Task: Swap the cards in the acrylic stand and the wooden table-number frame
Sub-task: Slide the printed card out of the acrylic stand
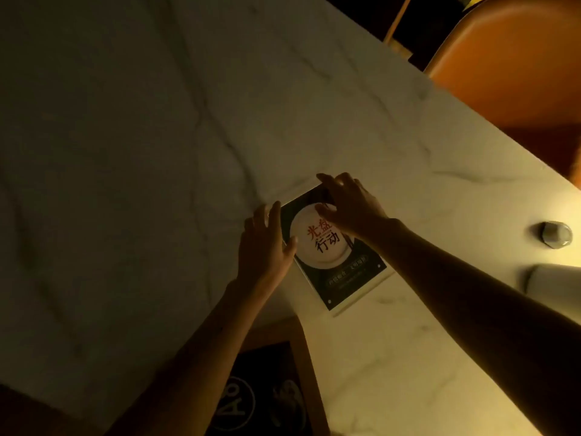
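While the white marble-veined table [393,366] is lit dimly from the right, a clear acrylic stand [361,289] is seen lying flat on it, holding a dark card printed with a white plate and red and black characters [323,243]. The left hand [265,247] is laid against the stand's left edge, fingers spread and the thumb touching the card face. The right hand [349,202] is placed over the stand's far end, fingers curled at its top edge; whether the card itself is pinched cannot be told. A wooden-framed table-number frame with a dark card [283,388] is noted nearer the viewer, partly under the left forearm. An orange chair [518,67] is observed beyond the table's right edge.
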